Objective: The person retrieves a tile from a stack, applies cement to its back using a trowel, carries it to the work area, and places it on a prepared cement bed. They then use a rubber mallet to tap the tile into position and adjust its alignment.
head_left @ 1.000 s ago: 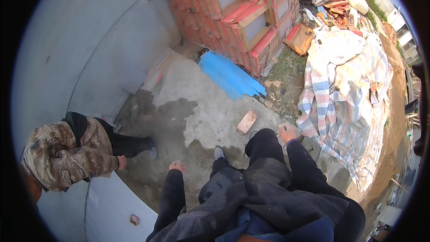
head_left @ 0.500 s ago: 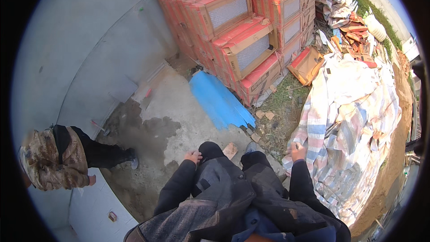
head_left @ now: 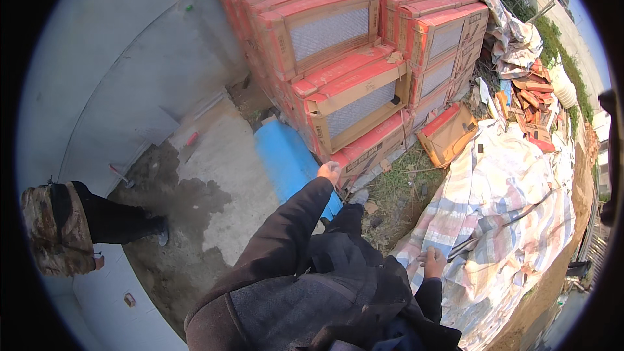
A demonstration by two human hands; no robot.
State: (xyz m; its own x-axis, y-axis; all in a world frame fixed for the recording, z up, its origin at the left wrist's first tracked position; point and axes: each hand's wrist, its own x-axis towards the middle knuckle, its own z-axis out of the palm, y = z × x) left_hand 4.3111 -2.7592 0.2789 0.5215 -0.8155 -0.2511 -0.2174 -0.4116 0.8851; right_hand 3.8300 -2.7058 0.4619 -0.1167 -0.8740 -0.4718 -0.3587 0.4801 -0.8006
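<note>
Left hand: bare, the left hand (head_left: 330, 171) is held out in front of the body, at the low front corner of the stack in this view; whether it touches cannot be told.
Left fingers: bent, small in view; whether pressed together or spread cannot be told.
Right hand: the bare right hand (head_left: 432, 262) is lower and to the right, in front of the striped sheet; contact cannot be confirmed.
Right fingers: loosely curled, with the thumb side apart from the fingertips.
Stack: red-and-tan rectangular cardboard boxes (head_left: 354, 58), set close together in tiers beyond the left hand; several front faces show pale, patterned panels framed by tan card.
Blue sheet: a bright blue, flat sheet (head_left: 281, 156) lies on the ground at the foot of the stack, partly behind the left forearm.
Striped sheet: a crumpled white woven sheet with red and blue stripes (head_left: 504, 198) covers the ground on the right.
Loose carton: one tan, red-edged cardboard carton (head_left: 450, 133) lies tilted between stack and striped sheet.
Ground: grey concrete (head_left: 218, 211) with a dark damp patch.
Co-worker: a person in a camouflage jacket (head_left: 57, 231) and dark trousers stands at far left, near the grey wall (head_left: 130, 26).
</note>
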